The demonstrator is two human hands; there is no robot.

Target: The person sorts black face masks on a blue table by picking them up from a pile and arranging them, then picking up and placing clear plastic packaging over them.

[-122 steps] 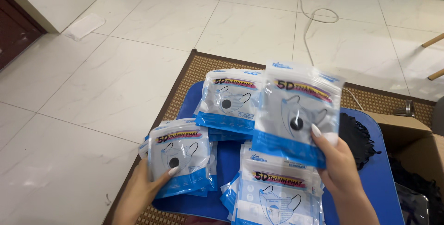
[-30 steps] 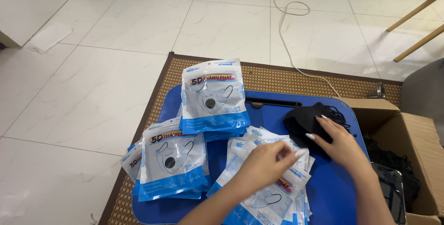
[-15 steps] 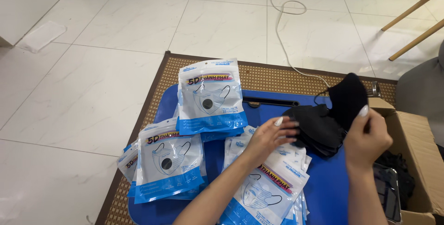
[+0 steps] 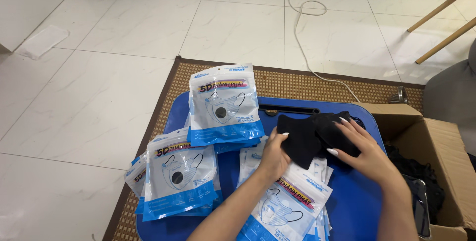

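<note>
While half a second ago the right hand held one black mask lifted clear of the pile, both hands now meet low over the blue tabletop (image 4: 352, 206) with the black masks (image 4: 317, 134) between them, so the handling has moved from picking up to two-handed work on the stack.

Left to right:

- Far left: white cloth (image 4: 42, 42) lying flat on the tiled floor (image 4: 99, 97), well apart from everything else.
- Left edge of tabletop: stack of sealed blue-and-white mask packets (image 4: 179, 179), overlapping, front faces up. Unchanged since the earlier frames.
- Behind it: second stack of packets (image 4: 225, 106), tilted slightly, also unmoved.
- Centre front: third heap of packets (image 4: 287, 206), fanned, lying under the left forearm.
- Left hand (image 4: 274, 154): fingers closed on the left edge of the black masks, thumb underneath, gripping.
- Right hand (image 4: 364, 147): fingers spread and pressing on the right part of the black masks, grasping from above.
- Black masks sit on the tabletop's middle, just beyond the fanned packets, touching them.
- Right: open cardboard box (image 4: 436, 137), flaps up, just beside the tabletop. Contents: loose dark masses, likely more black masks; a glossy dark item near the front cannot be identified.
- Woven mat (image 4: 307, 82) under all; white cable (image 4: 302, 28) on floor behind.
</note>
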